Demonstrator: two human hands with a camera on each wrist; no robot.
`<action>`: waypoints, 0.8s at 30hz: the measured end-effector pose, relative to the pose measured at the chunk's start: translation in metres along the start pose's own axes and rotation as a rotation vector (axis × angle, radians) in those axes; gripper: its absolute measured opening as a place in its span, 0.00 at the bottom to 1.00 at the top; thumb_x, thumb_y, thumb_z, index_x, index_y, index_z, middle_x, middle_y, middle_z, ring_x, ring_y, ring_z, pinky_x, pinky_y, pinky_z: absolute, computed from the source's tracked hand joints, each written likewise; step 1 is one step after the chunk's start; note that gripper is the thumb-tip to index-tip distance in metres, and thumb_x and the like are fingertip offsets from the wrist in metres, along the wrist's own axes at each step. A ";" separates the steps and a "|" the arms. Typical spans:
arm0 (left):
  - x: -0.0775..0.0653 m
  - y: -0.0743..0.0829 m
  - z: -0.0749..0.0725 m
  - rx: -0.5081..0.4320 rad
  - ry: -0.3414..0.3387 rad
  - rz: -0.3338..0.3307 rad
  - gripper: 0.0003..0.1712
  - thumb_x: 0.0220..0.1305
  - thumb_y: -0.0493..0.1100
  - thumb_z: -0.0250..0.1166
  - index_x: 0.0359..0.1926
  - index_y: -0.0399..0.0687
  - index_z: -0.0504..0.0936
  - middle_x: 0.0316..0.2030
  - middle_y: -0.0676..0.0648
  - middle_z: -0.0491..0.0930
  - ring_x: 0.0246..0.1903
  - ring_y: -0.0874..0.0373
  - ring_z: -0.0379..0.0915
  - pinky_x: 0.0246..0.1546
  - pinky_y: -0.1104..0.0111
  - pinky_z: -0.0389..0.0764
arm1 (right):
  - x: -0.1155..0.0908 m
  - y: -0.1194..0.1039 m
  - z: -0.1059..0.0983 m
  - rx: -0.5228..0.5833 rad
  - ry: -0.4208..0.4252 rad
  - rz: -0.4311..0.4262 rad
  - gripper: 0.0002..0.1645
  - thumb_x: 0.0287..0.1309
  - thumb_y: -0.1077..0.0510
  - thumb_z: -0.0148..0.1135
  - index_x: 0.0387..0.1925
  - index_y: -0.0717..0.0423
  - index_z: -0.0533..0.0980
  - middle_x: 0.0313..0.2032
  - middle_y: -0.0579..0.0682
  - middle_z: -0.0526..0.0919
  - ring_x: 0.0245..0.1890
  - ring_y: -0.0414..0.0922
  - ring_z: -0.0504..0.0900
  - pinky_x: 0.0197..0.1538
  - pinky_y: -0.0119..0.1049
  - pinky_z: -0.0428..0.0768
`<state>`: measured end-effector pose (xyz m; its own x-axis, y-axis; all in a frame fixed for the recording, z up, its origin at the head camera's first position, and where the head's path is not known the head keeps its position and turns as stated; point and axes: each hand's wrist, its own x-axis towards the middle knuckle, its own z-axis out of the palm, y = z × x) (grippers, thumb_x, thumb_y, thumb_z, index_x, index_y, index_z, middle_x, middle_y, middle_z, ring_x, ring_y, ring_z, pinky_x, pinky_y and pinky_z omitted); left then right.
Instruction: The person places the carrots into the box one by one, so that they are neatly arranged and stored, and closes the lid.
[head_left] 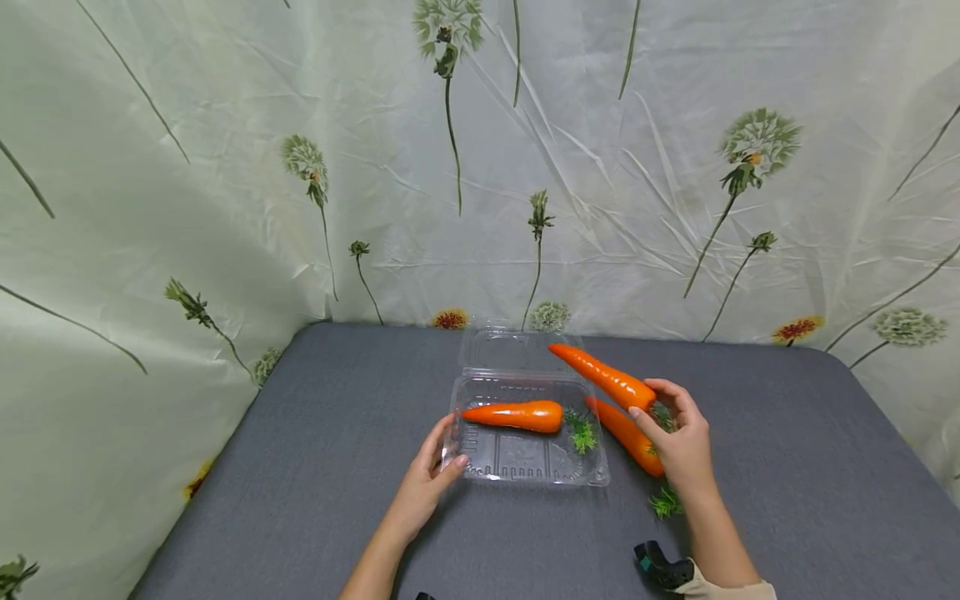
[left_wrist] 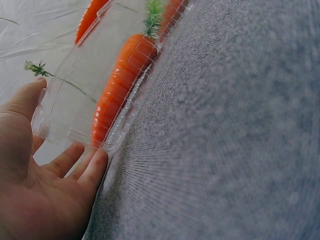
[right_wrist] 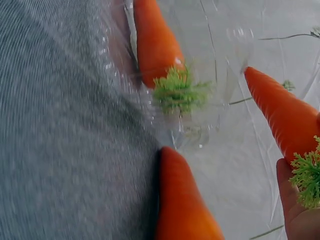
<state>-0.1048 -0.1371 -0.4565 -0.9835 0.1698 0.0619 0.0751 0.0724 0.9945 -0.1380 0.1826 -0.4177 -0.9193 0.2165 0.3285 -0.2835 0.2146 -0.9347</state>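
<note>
While the right hand (head_left: 686,442) pinches a raised carrot (head_left: 603,375) at its leafy end, the long axis of this carrot runs leftward and forward from these fingers. Left of them lies the clear container (head_left: 525,481), with a second carrot (head_left: 517,415) inside; the left hand (head_left: 424,483), being nearer, grips the container's left end.

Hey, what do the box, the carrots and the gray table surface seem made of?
Box: thin, glossy clear plastic, see-through with molded ribs. Carrots: probably plastic or coated foam, given sharp shiny highlights; the core can't be told. Table surface: likely matte woven cloth, with fine threadlike lines in the wrist views.
</note>
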 end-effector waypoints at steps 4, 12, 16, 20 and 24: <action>-0.001 0.009 0.001 -0.001 -0.010 0.003 0.36 0.61 0.34 0.57 0.67 0.43 0.51 0.64 0.34 0.52 0.59 0.39 0.54 0.52 0.62 0.65 | 0.000 -0.002 0.006 0.032 -0.041 -0.003 0.24 0.49 0.70 0.63 0.50 0.65 0.70 0.45 0.44 0.74 0.46 0.40 0.71 0.43 0.24 0.72; 0.000 -0.001 0.000 -0.031 -0.009 0.013 0.37 0.61 0.36 0.58 0.67 0.49 0.52 0.65 0.37 0.52 0.60 0.41 0.54 0.51 0.66 0.66 | 0.002 -0.003 0.018 0.063 -0.124 -0.014 0.23 0.49 0.69 0.63 0.50 0.65 0.71 0.45 0.46 0.74 0.45 0.41 0.71 0.45 0.25 0.71; 0.004 -0.018 -0.002 -0.026 0.004 0.026 0.36 0.60 0.39 0.60 0.67 0.57 0.54 0.65 0.41 0.54 0.60 0.45 0.55 0.51 0.66 0.66 | 0.004 -0.003 0.026 0.080 -0.167 -0.033 0.22 0.49 0.69 0.63 0.49 0.65 0.72 0.47 0.50 0.73 0.45 0.41 0.71 0.44 0.26 0.72; 0.004 -0.023 -0.003 -0.018 0.004 0.041 0.37 0.60 0.41 0.60 0.67 0.57 0.54 0.64 0.41 0.54 0.59 0.45 0.56 0.51 0.65 0.67 | 0.005 -0.003 0.034 0.087 -0.210 -0.048 0.22 0.48 0.69 0.64 0.48 0.66 0.73 0.48 0.52 0.71 0.46 0.42 0.71 0.44 0.26 0.71; 0.005 -0.022 -0.003 -0.008 0.004 0.039 0.36 0.60 0.41 0.60 0.67 0.58 0.54 0.64 0.41 0.54 0.59 0.45 0.56 0.52 0.63 0.66 | 0.005 -0.002 0.040 0.087 -0.245 -0.045 0.22 0.48 0.67 0.64 0.48 0.64 0.73 0.47 0.51 0.72 0.44 0.43 0.71 0.42 0.27 0.71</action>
<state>-0.1118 -0.1410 -0.4781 -0.9805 0.1687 0.1010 0.1122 0.0578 0.9920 -0.1535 0.1450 -0.4197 -0.9409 -0.0311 0.3373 -0.3384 0.1341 -0.9314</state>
